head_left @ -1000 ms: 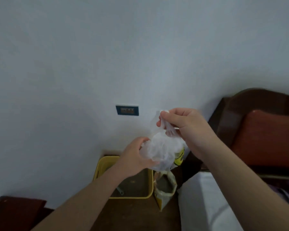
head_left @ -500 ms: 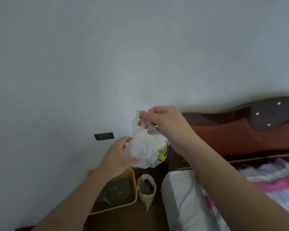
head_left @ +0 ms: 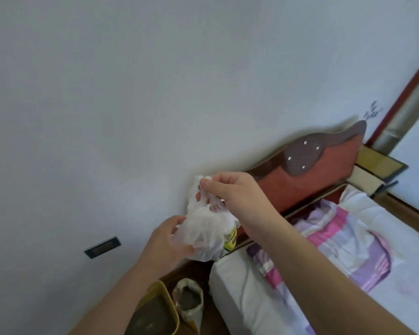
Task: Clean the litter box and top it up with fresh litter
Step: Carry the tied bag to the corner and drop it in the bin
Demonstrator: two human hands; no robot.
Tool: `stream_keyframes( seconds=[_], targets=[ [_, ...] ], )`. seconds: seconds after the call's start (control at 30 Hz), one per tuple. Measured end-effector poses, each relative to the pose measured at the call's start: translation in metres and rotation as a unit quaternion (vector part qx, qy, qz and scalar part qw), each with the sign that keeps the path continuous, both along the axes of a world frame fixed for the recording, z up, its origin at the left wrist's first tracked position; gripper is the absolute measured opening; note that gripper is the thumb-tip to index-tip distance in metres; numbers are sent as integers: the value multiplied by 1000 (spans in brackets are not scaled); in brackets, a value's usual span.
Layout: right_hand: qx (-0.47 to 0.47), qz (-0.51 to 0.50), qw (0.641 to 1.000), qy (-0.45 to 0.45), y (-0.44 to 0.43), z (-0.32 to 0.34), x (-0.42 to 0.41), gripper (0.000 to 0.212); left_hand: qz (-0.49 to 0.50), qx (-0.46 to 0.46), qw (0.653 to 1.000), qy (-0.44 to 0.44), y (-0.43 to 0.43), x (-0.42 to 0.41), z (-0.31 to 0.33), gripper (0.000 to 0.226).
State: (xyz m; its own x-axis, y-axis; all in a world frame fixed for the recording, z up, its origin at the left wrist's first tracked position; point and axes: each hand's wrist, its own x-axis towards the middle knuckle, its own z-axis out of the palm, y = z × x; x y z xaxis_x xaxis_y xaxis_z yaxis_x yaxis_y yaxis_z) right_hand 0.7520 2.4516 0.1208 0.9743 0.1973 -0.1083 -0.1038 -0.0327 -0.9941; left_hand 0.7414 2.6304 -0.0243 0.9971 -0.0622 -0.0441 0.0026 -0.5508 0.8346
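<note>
Bag (head_left: 203, 234): right hand (head_left: 237, 197) pinches, left hand (head_left: 165, 240) seemingly cups.

White bag (head_left: 203, 233) (bunched) aloft; yellow litter box (head_left: 165, 293) below.

**The view swings right and tips over, and the bed rolls in!**

The box (head_left: 170, 301) slips down to the bottom edge with only one corner showing now, and the sack (head_left: 189, 301) slides along beside it. The socket (head_left: 102, 247) drops low and left, tilted. The headboard (head_left: 300, 187), just a sliver a second ago, comes out whole, studs and all. The bed (head_left: 237, 298) opens up, with a pink and purple quilt (head_left: 336, 240) on it. A window frame (head_left: 397, 97) breaks in at far right. The bag (head_left: 203, 235), over the box before, now sits between left hand (head_left: 165, 245) and right hand (head_left: 237, 197), in front of the headboard's end and the bed's corner.
</note>
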Motion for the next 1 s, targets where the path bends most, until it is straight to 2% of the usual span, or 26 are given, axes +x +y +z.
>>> stream_keyframes(
  seconds=[0.23,0.57,0.73,1.0],
  targets=[
    [-31,-137,990,-24,-40,9,-32,37,-141,16,989,-29,-39,21,6,52],
    [-63,-289,955,-21,-138,14,-103,36,-293,-10,954,-69,-154,5,10,48],
    [-66,-350,934,-12,-197,14,-152,39,-358,-11,932,-59,-226,-20,11,66],
    [-42,-461,886,-10,-272,20,-231,37,-453,-28,890,-48,-341,-61,13,67]
  ],
)
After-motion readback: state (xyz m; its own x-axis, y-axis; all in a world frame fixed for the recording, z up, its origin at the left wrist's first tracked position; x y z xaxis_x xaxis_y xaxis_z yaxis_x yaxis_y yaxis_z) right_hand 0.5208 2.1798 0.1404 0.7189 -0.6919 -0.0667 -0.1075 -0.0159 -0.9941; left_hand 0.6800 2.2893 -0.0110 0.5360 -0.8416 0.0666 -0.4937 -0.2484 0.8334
